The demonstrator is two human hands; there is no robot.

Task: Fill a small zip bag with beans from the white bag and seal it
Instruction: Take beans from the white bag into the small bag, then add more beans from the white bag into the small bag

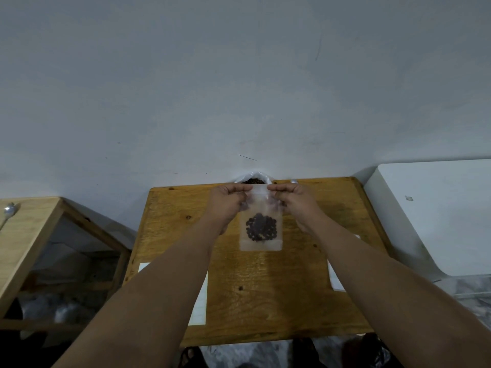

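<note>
A small frosted zip bag (260,243) hangs upright above the wooden table (265,288), with a cluster of dark beans (261,227) in its lower half. My left hand (228,201) pinches the bag's top left corner and my right hand (295,200) pinches its top right corner, along the zip strip. Behind the hands, at the table's far edge against the wall, stands the white bag (255,178), open at the top with dark beans showing inside.
White sheets lie on the table at the front left (199,306) and at the right edge (336,280). A second wooden table (29,235) with a spoon (8,212) stands to the left. A white appliance (438,213) stands to the right.
</note>
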